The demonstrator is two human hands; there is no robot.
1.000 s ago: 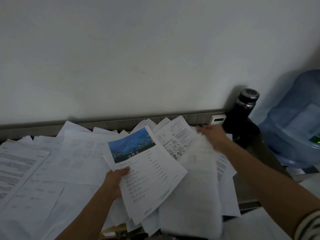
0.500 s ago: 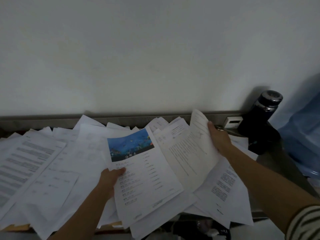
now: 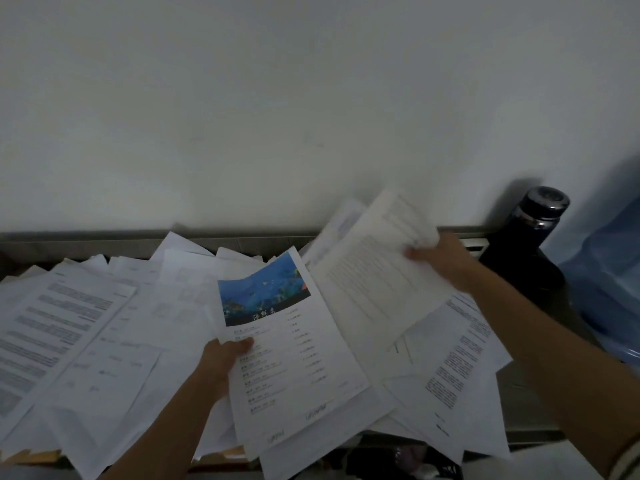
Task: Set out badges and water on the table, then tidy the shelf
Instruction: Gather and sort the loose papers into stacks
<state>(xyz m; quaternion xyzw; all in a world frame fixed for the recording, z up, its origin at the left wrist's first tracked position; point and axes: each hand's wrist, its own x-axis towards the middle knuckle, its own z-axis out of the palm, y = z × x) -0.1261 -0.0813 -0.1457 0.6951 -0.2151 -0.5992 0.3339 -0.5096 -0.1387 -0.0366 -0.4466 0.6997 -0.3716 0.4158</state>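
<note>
Loose printed sheets (image 3: 104,327) cover the shelf top in a messy spread. My left hand (image 3: 221,362) pinches the left edge of a stack topped by a menu sheet with a blue sea picture (image 3: 277,344), thumb on top. My right hand (image 3: 446,261) grips the upper right corner of a few text sheets (image 3: 374,289) and holds them lifted and tilted above the pile, right of the menu sheet. More text pages (image 3: 453,375) lie under my right forearm.
A dark flask with a metal cap (image 3: 533,233) stands at the back right against the white wall. A blue water jug (image 3: 609,278) sits at the far right edge. The shelf's grey back rail (image 3: 104,237) runs along the wall. Dark items show below the front edge.
My right hand has raised its text sheets higher and farther right, tilting them up off the pile. My left hand keeps its hold on the menu stack.
</note>
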